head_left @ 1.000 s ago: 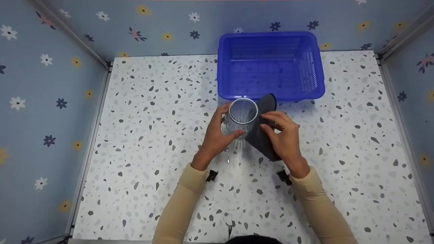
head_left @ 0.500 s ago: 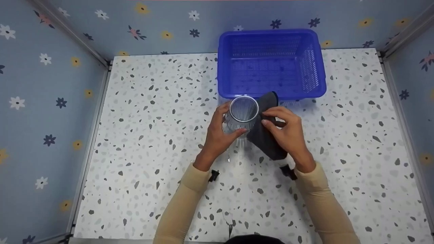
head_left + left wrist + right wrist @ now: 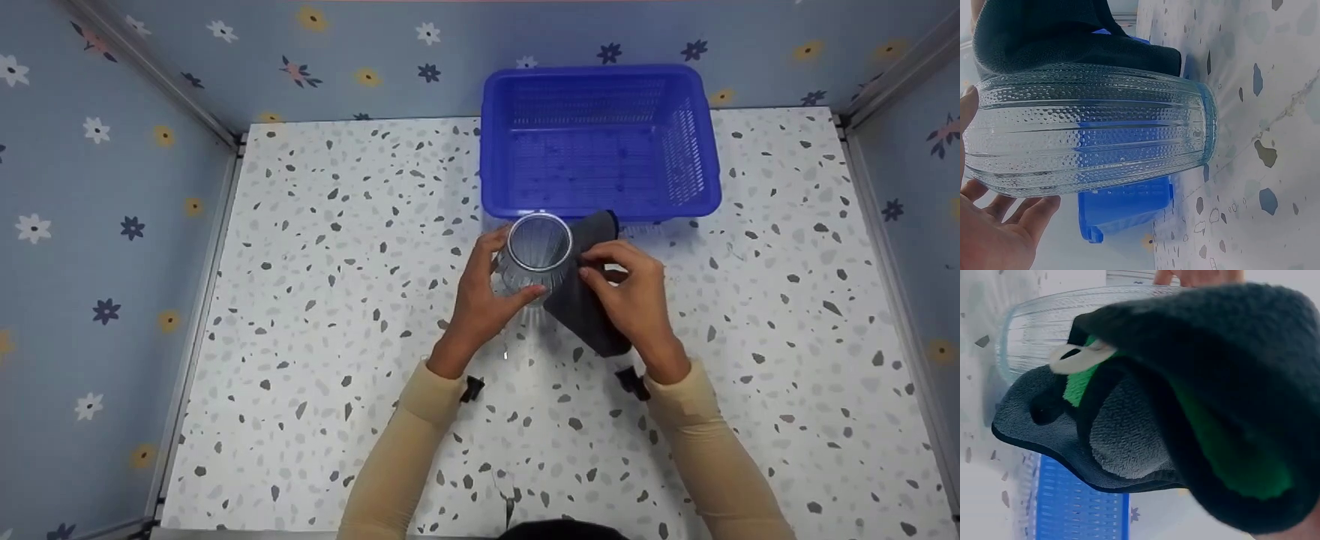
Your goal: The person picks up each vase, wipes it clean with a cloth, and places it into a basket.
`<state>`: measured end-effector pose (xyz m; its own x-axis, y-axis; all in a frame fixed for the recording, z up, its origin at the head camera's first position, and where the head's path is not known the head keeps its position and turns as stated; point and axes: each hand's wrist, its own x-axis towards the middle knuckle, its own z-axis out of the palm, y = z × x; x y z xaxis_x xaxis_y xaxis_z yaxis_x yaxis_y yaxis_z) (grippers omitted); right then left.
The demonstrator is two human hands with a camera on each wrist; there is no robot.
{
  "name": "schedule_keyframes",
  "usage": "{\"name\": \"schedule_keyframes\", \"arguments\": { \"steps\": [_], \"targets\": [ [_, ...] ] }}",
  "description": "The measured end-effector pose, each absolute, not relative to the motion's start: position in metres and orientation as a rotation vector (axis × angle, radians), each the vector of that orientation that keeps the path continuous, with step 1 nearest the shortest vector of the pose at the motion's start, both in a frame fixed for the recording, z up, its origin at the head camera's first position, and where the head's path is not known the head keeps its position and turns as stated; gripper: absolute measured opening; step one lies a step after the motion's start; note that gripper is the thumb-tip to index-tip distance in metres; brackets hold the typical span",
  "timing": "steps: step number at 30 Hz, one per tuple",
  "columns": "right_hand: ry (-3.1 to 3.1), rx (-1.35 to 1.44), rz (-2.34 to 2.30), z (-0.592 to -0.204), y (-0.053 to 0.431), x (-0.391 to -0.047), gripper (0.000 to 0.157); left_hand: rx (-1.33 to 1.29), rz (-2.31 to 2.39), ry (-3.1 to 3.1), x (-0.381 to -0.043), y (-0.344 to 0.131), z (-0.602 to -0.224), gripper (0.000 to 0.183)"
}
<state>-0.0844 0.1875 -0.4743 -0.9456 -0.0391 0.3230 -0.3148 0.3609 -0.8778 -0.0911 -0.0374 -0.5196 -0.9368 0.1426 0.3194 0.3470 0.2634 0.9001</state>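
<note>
A clear ribbed glass vase (image 3: 539,244) with a bumpy texture stands on the speckled table, its round mouth facing up. Along its left side my left hand (image 3: 480,300) grips it, thumb at the near side and fingers at the far side. My right hand (image 3: 637,296) pinches a dark grey cloth (image 3: 589,311) and holds it against the vase's right side. In the right wrist view the folded cloth (image 3: 1129,433) shows a green inner face and a pale loop (image 3: 1081,360). It hides much of the right hand there. The left wrist view shows the vase's lower end (image 3: 1204,126) at the table.
Just behind the vase stands a blue plastic basket (image 3: 592,169) with slotted walls, nothing in it. Flower-patterned panels (image 3: 135,292) enclose the table (image 3: 322,337) at left, back and right. A small black piece (image 3: 472,388) sits at the left wrist, a similar one (image 3: 634,381) at the right.
My right hand and the cloth shift slightly right, then a little back left, along the vase's side. The cloth's far tip sits lower than half a second ago. My left hand and the vase barely move.
</note>
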Motion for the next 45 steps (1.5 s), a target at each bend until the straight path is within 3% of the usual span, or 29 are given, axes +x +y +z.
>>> {"name": "schedule_keyframes", "arguments": {
  "steps": [20, 27, 36, 45],
  "targets": [
    [-2.392, 0.116, 1.729, -0.539, 0.180, -0.086, 0.015, -0.476, -1.759, -2.335, -0.092, -0.036, -0.523, 0.080],
    [-2.284, 0.161, 1.667, -0.526, 0.177, -0.079, 0.014, -0.484, -1.767, -2.339, -0.089, -0.037, -0.526, 0.079],
    [-2.309, 0.262, 1.509, -0.466, 0.166, -0.073, 0.007, -0.495, -1.795, -2.289, -0.090, -0.037, -0.526, 0.080],
    [-2.416, 0.215, 1.464, -0.461, 0.169, -0.073, 0.007, -0.501, -1.789, -2.276, -0.091, -0.036, -0.526, 0.077]
  ]
}}
